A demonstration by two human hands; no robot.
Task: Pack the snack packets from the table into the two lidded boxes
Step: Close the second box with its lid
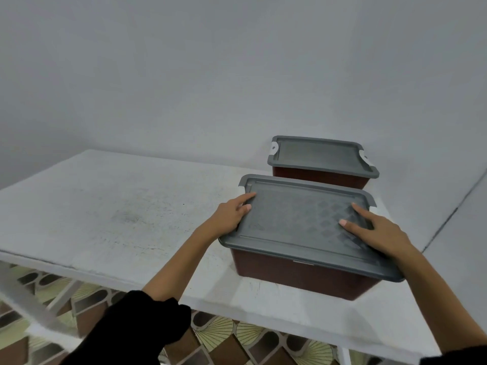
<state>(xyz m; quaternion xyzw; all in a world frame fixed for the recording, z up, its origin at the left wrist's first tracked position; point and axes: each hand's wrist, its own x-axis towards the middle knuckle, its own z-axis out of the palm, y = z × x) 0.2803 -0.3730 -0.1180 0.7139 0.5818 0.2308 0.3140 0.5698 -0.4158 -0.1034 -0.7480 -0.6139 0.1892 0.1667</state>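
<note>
Two brown boxes with grey lids stand on the right part of the white table. The near box has its grey lid on top. My left hand rests on the lid's left edge with the fingers lying along it. My right hand presses flat on the lid's right side, fingers straight. The far box stands behind it by the wall, with its lid on and white clips at both ends. I see no snack packets.
A grey wall runs behind the table and meets a side wall at the right. Patterned floor tiles show below the table's front edge. White table legs cross at the lower left.
</note>
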